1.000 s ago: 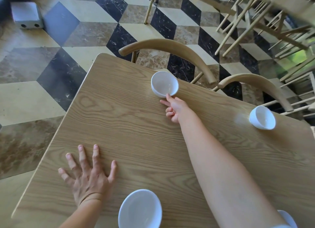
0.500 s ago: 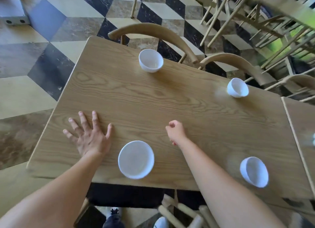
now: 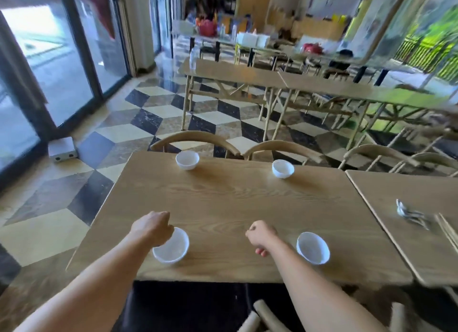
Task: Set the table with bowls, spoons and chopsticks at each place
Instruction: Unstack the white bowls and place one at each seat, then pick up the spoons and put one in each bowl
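Four white bowls stand on the wooden table [image 3: 235, 202]: a far left bowl [image 3: 187, 159], a far right bowl [image 3: 283, 168], a near left bowl [image 3: 173, 250] and a near right bowl [image 3: 313, 247]. My left hand [image 3: 151, 228] is curled and covers the near left bowl's left rim; whether it touches the bowl I cannot tell. My right hand [image 3: 261, 235] is a loose fist between the two near bowls and holds nothing. Metal spoons [image 3: 409, 215] and wooden chopsticks [image 3: 448, 230] lie on the adjoining table [image 3: 396, 195] at right.
Two curved wooden chairs [image 3: 195, 137] [image 3: 285, 145] stand at the table's far side, another chair back [image 3: 262, 314] under the near edge. More tables [image 3: 235, 71] and chairs fill the room behind. A grey box [image 3: 62, 149] sits on the checkered floor at left.
My view has lifted from the tabletop to the room. My right hand drew back from the far left bowl to the near side. My left hand lifted off the table and curled over the near left bowl.
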`<control>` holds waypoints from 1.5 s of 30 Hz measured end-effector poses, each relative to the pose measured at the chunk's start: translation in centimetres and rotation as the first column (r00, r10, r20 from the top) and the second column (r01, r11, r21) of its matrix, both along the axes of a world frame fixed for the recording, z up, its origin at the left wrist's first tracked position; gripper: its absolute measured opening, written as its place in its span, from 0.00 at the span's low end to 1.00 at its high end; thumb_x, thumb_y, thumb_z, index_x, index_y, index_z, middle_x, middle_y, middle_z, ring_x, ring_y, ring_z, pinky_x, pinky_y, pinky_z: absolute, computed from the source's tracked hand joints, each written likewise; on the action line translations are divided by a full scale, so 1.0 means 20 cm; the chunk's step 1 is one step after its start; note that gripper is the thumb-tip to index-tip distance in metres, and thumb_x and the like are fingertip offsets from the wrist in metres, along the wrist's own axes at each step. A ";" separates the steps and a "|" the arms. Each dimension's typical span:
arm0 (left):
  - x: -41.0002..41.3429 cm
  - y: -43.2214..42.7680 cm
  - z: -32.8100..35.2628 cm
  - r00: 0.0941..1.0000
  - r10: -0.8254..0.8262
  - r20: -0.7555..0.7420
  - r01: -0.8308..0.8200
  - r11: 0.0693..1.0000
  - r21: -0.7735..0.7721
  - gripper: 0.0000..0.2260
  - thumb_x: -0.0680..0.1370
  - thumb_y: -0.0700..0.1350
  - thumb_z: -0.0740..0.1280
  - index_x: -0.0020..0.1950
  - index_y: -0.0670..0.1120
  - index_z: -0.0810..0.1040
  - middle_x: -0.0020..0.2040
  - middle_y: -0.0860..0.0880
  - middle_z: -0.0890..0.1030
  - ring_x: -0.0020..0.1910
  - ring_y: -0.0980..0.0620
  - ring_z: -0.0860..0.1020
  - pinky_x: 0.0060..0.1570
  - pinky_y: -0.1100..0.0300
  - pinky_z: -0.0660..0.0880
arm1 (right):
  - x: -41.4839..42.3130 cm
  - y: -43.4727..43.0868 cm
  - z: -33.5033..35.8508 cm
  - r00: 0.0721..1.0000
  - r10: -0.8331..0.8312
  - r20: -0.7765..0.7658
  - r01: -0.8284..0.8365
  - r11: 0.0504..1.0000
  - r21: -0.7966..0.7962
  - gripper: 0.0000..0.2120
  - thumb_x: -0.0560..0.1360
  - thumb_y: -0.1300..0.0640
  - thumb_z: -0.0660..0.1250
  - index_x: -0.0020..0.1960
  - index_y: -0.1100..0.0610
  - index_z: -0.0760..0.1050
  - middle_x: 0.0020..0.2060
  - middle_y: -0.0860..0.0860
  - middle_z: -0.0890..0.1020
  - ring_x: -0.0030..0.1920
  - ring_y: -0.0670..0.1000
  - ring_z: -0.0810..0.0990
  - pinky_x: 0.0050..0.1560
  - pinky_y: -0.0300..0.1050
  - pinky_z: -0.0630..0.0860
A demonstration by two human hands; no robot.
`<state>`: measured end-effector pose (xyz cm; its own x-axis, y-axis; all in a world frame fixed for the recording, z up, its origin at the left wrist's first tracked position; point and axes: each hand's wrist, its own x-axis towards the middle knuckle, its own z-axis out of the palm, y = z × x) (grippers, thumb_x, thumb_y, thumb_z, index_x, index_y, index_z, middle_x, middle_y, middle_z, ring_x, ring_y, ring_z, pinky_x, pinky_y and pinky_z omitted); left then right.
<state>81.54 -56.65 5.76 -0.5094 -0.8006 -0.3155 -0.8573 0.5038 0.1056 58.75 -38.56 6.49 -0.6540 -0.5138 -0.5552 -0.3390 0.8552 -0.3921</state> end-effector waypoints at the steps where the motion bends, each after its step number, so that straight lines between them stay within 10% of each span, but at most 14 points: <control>1: -0.05 0.12 0.08 0.999 -0.034 -0.011 0.033 0.999 -0.022 0.11 0.77 0.54 0.60 0.54 0.51 0.75 0.55 0.48 0.79 0.54 0.46 0.78 0.42 0.59 0.71 | -0.01 0.11 0.10 1.000 0.001 -0.026 -0.003 0.999 -0.049 0.07 0.72 0.54 0.59 0.45 0.53 0.75 0.35 0.53 0.80 0.25 0.53 0.79 0.27 0.40 0.75; 16: -0.81 1.71 0.57 0.853 -0.516 -0.077 0.495 0.847 -0.192 0.15 0.76 0.55 0.60 0.58 0.49 0.76 0.58 0.47 0.80 0.56 0.45 0.80 0.42 0.57 0.72 | -0.38 1.84 0.59 0.862 -0.143 -0.487 0.093 0.988 -0.125 0.14 0.75 0.48 0.61 0.54 0.55 0.77 0.55 0.55 0.80 0.56 0.57 0.80 0.52 0.46 0.75; 29: -1.47 2.63 0.47 0.562 -0.817 -0.128 0.806 0.576 -0.135 0.14 0.78 0.56 0.59 0.59 0.51 0.75 0.57 0.48 0.80 0.57 0.45 0.79 0.44 0.57 0.71 | -0.50 2.81 0.41 0.810 -0.392 -0.436 0.383 0.917 -0.115 0.09 0.78 0.49 0.61 0.52 0.55 0.72 0.53 0.53 0.78 0.55 0.57 0.79 0.48 0.48 0.74; 35: -1.84 2.87 0.39 0.521 -0.830 -0.201 0.841 0.539 -0.049 0.14 0.74 0.54 0.58 0.55 0.51 0.76 0.47 0.50 0.79 0.41 0.49 0.78 0.37 0.57 0.73 | -0.78 3.01 0.35 0.804 -0.441 -0.399 0.444 0.891 -0.089 0.07 0.79 0.51 0.62 0.49 0.55 0.70 0.42 0.49 0.74 0.50 0.55 0.79 0.48 0.47 0.75; 45: -2.91 2.84 0.29 0.541 -0.815 -0.206 0.835 0.551 0.013 0.16 0.78 0.57 0.59 0.57 0.48 0.76 0.51 0.48 0.81 0.48 0.48 0.81 0.47 0.54 0.79 | -1.76 2.95 0.25 0.843 -0.434 -0.317 0.450 0.893 -0.024 0.13 0.77 0.52 0.58 0.35 0.52 0.62 0.34 0.48 0.69 0.41 0.54 0.73 0.42 0.49 0.71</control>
<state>23.38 0.25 11.56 -0.9764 0.0311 -0.2137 -0.0322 0.9576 0.2864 23.52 20.53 11.54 -0.9458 -0.1069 -0.3067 -0.0159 0.9583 -0.2853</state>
